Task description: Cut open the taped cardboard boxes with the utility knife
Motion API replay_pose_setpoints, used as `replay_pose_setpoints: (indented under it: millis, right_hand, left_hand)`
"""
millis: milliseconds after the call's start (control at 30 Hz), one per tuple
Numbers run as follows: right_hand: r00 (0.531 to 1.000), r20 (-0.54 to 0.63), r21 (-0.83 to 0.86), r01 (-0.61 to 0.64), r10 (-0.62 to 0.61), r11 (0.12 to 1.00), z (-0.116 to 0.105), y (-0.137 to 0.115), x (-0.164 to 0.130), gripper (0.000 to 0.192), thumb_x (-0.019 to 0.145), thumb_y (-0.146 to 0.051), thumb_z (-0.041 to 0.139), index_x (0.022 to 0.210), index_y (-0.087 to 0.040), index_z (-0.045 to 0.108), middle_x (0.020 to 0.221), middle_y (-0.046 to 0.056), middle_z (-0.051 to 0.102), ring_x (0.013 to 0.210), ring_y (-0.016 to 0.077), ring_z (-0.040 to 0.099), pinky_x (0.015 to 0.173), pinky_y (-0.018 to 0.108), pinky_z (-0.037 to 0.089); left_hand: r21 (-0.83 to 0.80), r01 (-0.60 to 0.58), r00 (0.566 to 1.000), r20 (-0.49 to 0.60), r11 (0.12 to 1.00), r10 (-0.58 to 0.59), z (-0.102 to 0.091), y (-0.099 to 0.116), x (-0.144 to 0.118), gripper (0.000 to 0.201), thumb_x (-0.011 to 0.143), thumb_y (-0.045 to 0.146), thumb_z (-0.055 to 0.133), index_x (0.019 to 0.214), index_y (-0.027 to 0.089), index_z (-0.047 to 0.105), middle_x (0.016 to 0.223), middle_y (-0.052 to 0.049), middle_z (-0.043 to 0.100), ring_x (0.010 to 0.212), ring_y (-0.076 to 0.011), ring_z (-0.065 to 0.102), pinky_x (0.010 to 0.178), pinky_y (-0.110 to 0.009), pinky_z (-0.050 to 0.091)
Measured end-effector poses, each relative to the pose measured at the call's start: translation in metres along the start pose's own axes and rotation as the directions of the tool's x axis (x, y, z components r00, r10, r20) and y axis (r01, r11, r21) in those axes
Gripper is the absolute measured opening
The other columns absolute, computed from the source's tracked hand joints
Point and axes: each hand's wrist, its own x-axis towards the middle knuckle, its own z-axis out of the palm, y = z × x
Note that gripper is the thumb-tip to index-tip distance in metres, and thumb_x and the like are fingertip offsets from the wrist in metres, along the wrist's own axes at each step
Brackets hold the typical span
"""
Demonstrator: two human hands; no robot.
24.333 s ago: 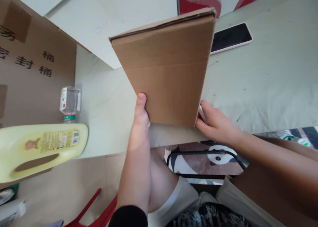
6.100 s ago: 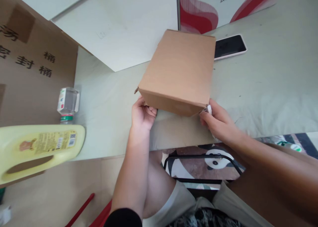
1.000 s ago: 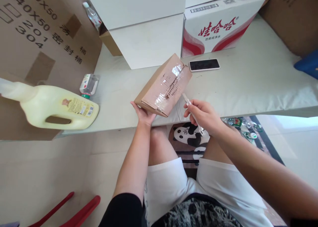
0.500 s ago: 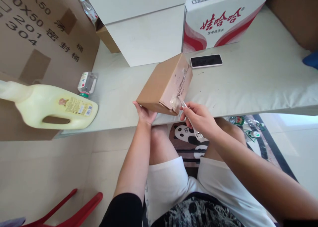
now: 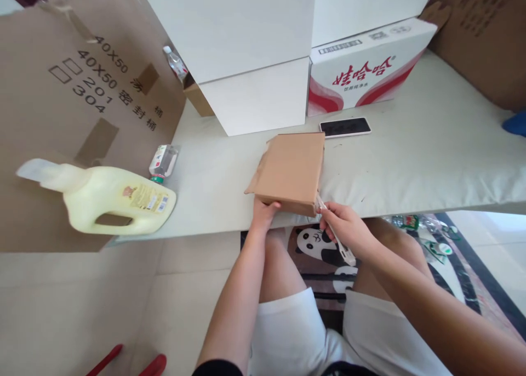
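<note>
A small brown cardboard box [image 5: 292, 169] lies flat near the front edge of the pale table [image 5: 411, 157]. My left hand [image 5: 263, 214] grips the box's near left corner from below. My right hand [image 5: 345, 231] holds a slim white utility knife [image 5: 335, 233], its tip touching the box's near right corner. Bits of clear tape show along the box's near edge.
A yellow jug [image 5: 110, 200] and a small clear bottle [image 5: 163, 162] lie on the left. Behind stand white boxes [image 5: 255, 91], a red-and-white carton [image 5: 365, 72] and a phone [image 5: 345, 127]. Large brown cartons flank both sides. A panda-print stool [image 5: 320, 244] shows below the table.
The box has been laid flat with a plain face up; half a second ago it was tilted with its taped side showing. My right hand with the knife has shifted to the near right corner.
</note>
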Motion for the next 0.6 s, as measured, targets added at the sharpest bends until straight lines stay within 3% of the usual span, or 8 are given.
replay_pose_setpoints:
  millis: [100, 300, 400, 533, 600]
  right_hand:
    - [1.000, -0.010, 0.055, 0.004, -0.004, 0.998, -0.007, 0.019, 0.006, 0.027, 0.086, -0.048, 0.055, 0.077, -0.023, 0.054, 0.061, -0.004, 0.058, 0.041, 0.0088, 0.046, 0.041, 0.023, 0.038]
    - [0.998, 0.066, 0.093, 0.002, -0.008, 0.996, -0.012, 0.028, 0.006, 0.028, 0.084, -0.050, 0.059, 0.083, -0.022, 0.056, 0.061, -0.006, 0.054, 0.041, 0.0068, 0.039, 0.040, 0.022, 0.031]
    - [0.989, 0.140, 0.087, -0.055, 0.043, 0.995, -0.017, 0.026, -0.006, 0.027, 0.084, -0.048, 0.061, 0.086, -0.021, 0.059, 0.060, -0.007, 0.054, 0.040, 0.0063, 0.040, 0.040, 0.021, 0.028]
    - [0.938, 0.335, 0.047, -0.110, 0.088, 0.993, -0.037, 0.026, -0.018, 0.028, 0.081, -0.047, 0.067, 0.087, -0.019, 0.066, 0.064, -0.003, 0.060, 0.043, 0.0066, 0.042, 0.041, 0.022, 0.029]
    - [0.964, 0.258, 0.082, -0.087, 0.063, 0.993, -0.048, 0.025, -0.015, 0.028, 0.081, -0.047, 0.068, 0.087, -0.019, 0.066, 0.067, -0.001, 0.061, 0.044, 0.0070, 0.043, 0.041, 0.022, 0.030]
  left_hand:
    - [0.142, -0.058, 0.997, 0.049, 0.988, 0.051, 0.003, -0.004, -0.004, 0.085, 0.039, 0.056, 0.097, 0.111, 0.018, 0.071, 0.118, -0.017, 0.075, 0.125, -0.0397, 0.064, 0.111, -0.052, 0.048]
    - [0.114, -0.079, 0.996, -0.025, 0.990, 0.082, 0.009, -0.002, -0.002, 0.077, 0.046, 0.051, 0.096, 0.110, 0.019, 0.069, 0.112, -0.015, 0.076, 0.118, -0.0370, 0.068, 0.107, -0.052, 0.051]
    - [0.104, -0.073, 0.995, -0.056, 0.992, 0.079, 0.010, -0.004, -0.002, 0.076, 0.047, 0.049, 0.096, 0.111, 0.019, 0.069, 0.112, -0.014, 0.076, 0.118, -0.0350, 0.069, 0.108, -0.051, 0.050]
    - [0.093, -0.037, 0.999, -0.035, 0.995, 0.040, 0.008, -0.006, -0.001, 0.080, 0.046, 0.048, 0.097, 0.114, 0.017, 0.070, 0.109, -0.015, 0.077, 0.117, -0.0353, 0.069, 0.106, -0.048, 0.052]
    - [0.070, -0.024, 0.999, -0.033, 0.997, 0.026, 0.006, -0.006, 0.000, 0.083, 0.044, 0.051, 0.097, 0.116, 0.018, 0.070, 0.108, -0.014, 0.077, 0.118, -0.0353, 0.069, 0.105, -0.047, 0.053]
